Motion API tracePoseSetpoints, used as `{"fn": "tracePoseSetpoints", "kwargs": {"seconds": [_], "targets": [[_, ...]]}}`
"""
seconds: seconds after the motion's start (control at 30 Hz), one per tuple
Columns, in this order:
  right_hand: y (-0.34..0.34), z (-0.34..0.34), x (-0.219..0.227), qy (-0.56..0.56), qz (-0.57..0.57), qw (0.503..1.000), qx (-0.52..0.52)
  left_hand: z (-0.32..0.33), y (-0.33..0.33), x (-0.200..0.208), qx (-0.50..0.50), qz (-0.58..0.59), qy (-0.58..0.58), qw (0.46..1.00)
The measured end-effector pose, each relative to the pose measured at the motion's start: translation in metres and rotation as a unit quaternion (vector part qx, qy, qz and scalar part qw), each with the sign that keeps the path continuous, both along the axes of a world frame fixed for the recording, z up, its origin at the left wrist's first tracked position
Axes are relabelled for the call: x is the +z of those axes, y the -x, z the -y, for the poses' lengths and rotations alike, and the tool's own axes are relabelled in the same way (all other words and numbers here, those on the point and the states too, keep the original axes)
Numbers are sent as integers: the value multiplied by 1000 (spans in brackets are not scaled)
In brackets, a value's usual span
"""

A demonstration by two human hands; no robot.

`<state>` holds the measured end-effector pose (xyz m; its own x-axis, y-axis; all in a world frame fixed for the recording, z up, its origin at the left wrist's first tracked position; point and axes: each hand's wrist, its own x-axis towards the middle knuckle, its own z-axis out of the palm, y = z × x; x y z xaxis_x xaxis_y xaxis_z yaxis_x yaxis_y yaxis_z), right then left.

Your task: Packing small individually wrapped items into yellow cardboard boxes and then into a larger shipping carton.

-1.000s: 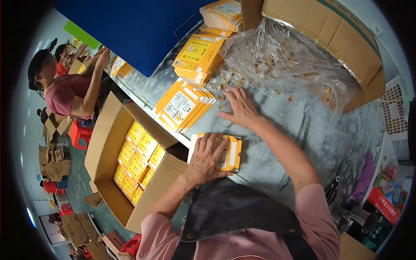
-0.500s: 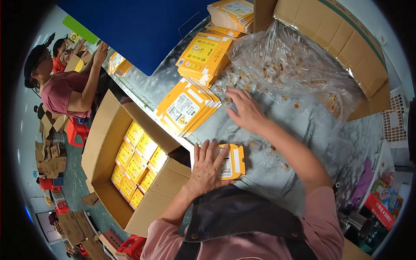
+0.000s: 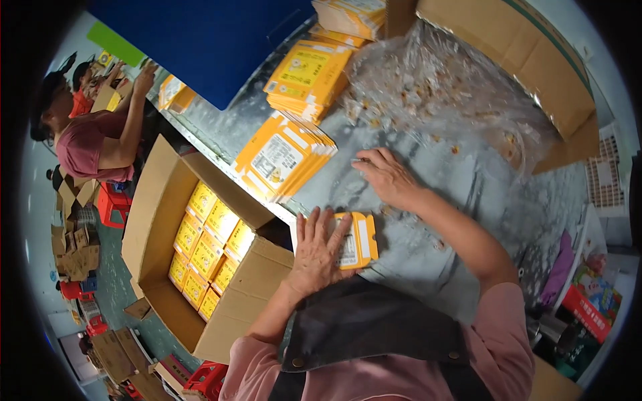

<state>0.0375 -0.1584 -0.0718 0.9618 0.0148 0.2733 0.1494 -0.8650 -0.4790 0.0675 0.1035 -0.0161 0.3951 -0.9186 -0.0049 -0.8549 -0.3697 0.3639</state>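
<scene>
My left hand (image 3: 317,252) lies over a small yellow carton (image 3: 363,240) at the table's near edge, steadying it with its fingers. The carton's end flap sticks out to the right. Further in, my right hand (image 3: 390,179) hovers above the tabletop with its fingertips closed. A small dark bit shows at those fingertips, too small to name. Ahead of my hands lies a stack of flat yellow cartons (image 3: 281,160), with another stack (image 3: 311,73) behind it. Small clear-wrapped pieces (image 3: 381,110) spill from a clear plastic bag (image 3: 461,87) at the far right.
Left of the grey table (image 3: 435,281) stands an open cardboard box (image 3: 154,267) with rows of filled yellow cartons (image 3: 206,254). A large cardboard box (image 3: 515,50) lies at the back right. A blue panel (image 3: 194,40) overhangs the far side. Another person (image 3: 100,144) works at far left.
My right hand has drawn back from the wrapped pieces toward me, and its fingers have closed. My left hand stays on the carton. The whole view has shifted slightly.
</scene>
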Motion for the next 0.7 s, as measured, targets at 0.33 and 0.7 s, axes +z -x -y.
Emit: {"fn": "tracePoseSetpoints", "kwargs": {"seconds": [0.33, 0.7], "targets": [[139, 33, 52, -164, -20, 982, -88, 11, -26, 16, -42, 11, -31, 999], [224, 13, 62, -87, -268, 936, -212, 95, -68, 10, -196, 75, -60, 976]]}}
